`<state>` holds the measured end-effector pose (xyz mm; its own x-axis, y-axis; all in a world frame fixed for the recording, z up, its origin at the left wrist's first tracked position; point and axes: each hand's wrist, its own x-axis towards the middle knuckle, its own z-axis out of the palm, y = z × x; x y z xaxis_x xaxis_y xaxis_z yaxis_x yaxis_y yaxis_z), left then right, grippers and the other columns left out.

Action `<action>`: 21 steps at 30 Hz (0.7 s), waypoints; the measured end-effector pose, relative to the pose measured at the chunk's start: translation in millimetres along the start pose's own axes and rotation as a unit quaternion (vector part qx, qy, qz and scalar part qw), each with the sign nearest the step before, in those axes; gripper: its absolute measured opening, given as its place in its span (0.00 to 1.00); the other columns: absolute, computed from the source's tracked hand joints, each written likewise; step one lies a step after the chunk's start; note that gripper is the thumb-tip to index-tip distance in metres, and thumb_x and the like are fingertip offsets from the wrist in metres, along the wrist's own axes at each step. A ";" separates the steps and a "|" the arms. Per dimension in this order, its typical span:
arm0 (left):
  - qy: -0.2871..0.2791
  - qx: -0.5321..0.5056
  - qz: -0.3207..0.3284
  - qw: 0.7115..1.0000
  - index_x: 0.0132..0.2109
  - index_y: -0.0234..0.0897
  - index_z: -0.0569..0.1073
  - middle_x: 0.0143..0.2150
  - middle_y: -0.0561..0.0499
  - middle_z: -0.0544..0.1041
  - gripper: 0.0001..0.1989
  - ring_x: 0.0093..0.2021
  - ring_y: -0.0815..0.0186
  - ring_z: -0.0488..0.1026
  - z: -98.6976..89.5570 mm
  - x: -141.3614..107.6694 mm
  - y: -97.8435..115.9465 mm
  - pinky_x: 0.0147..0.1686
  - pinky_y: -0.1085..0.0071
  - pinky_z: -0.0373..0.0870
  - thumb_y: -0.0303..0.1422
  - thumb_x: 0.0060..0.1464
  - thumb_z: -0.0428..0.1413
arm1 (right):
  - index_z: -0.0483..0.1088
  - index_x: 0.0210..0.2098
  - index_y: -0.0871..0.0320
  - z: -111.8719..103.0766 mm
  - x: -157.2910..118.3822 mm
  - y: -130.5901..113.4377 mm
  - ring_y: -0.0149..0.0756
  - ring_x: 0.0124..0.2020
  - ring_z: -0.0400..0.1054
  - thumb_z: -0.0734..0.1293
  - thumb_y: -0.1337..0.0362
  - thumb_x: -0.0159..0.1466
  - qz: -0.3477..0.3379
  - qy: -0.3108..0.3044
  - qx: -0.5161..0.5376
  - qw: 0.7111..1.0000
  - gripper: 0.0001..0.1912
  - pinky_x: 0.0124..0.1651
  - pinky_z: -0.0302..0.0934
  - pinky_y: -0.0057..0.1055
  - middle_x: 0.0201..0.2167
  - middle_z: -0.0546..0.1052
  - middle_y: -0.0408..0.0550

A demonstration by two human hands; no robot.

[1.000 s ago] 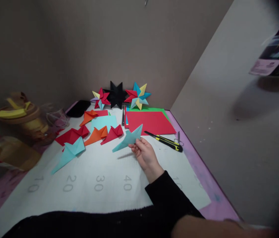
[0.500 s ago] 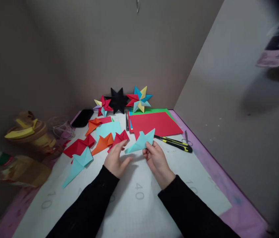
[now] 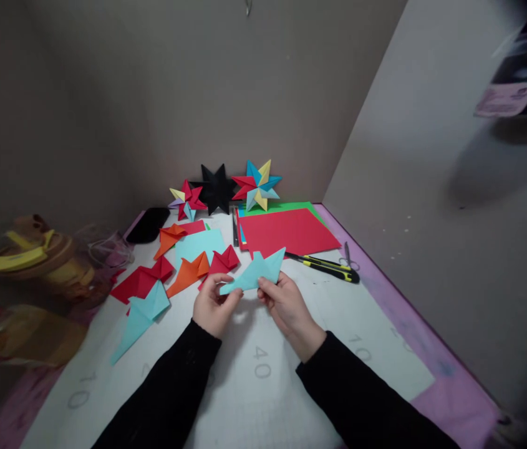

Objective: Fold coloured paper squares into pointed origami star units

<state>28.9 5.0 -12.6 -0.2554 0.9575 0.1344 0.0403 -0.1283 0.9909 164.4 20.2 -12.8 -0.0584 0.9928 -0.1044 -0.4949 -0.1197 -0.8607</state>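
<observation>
A folded light blue paper piece (image 3: pixel 259 270) is held up over the white mat (image 3: pixel 291 386). My right hand (image 3: pixel 286 305) pinches its lower right edge between thumb and fingers. At its left tip, my left hand (image 3: pixel 216 302) has thumb and fingers closed on the paper. Just beyond my left hand sits a folded red piece (image 3: pixel 223 259), with a folded orange piece (image 3: pixel 189 273) beside it. Farther left, another light blue folded piece (image 3: pixel 144 312) overlaps a larger red one (image 3: pixel 139 282).
Three paper stars, one of them black (image 3: pixel 217 189), lean against the wall. Red sheets (image 3: pixel 291 231) lie at the back right, near a yellow-black cutter (image 3: pixel 331 268) and scissors (image 3: pixel 348 257). A phone (image 3: pixel 148 225) and a bottle (image 3: pixel 24 330) are on the left.
My left hand has closed on the left tip of the light blue piece, which it was not holding before. The view has shifted slightly.
</observation>
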 end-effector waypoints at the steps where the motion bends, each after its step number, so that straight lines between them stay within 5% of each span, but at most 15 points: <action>1: -0.013 -0.013 -0.003 1.000 0.39 0.38 0.66 0.24 0.56 0.73 0.17 0.24 0.67 0.71 0.6 0.4 -1.0 0.25 0.74 0.66 0.34 0.40 0.61 | 0.64 0.25 0.59 -0.7 0.3 0.3 0.26 0.19 0.58 0.70 0.62 0.51 -0.008 0.003 -0.018 1.000 0.10 0.24 0.52 0.25 0.16 0.67 0.38; 4: -0.048 0.008 -0.001 0.999 0.43 0.36 0.66 0.24 0.55 0.73 0.21 0.24 0.68 0.70 0.0 1.7 -3.5 0.26 0.74 0.65 0.33 0.39 0.61 | 0.64 0.23 0.59 -1.8 -0.1 0.3 0.26 0.19 0.57 0.70 0.63 0.50 -0.022 0.005 -0.081 0.996 0.10 0.24 0.51 0.26 0.15 0.66 0.38; 7: -0.086 0.030 -0.012 0.996 0.35 0.34 0.72 0.29 0.49 0.77 0.14 0.29 0.65 0.72 -2.5 2.3 -4.8 0.31 0.71 0.66 0.35 0.39 0.61 | 0.64 0.22 0.59 0.4 -2.5 0.9 0.26 0.18 0.55 0.70 0.63 0.50 -0.013 -0.022 -0.127 0.992 0.10 0.23 0.49 0.25 0.15 0.64 0.37; 17: -0.180 0.060 -0.101 0.977 0.24 0.32 0.72 0.18 0.55 0.70 0.12 0.20 0.71 0.63 -10.0 6.1 1.3 0.22 0.74 0.58 0.37 0.38 0.62 | 0.63 0.19 0.59 -2.4 -0.9 -0.6 0.24 0.17 0.50 0.70 0.61 0.50 -0.020 -0.032 -0.109 0.993 0.13 0.22 0.45 0.25 0.15 0.60 0.36; 21: -0.221 0.082 -0.101 0.967 0.23 0.31 0.71 0.19 0.55 0.69 0.13 0.21 0.71 0.62 -10.7 5.9 1.4 0.23 0.75 0.57 0.39 0.39 0.60 | 0.68 0.23 0.60 -3.8 -0.7 -3.5 0.27 0.21 0.57 0.71 0.61 0.49 0.009 -0.061 -0.092 0.994 0.10 0.26 0.52 0.26 0.19 0.67 0.39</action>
<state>17.1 7.7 -10.3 0.1627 0.9802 -0.1127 0.1949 0.0801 0.9776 169.4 19.8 -11.5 -0.1755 0.9821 -0.0689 -0.3268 -0.1241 -0.9369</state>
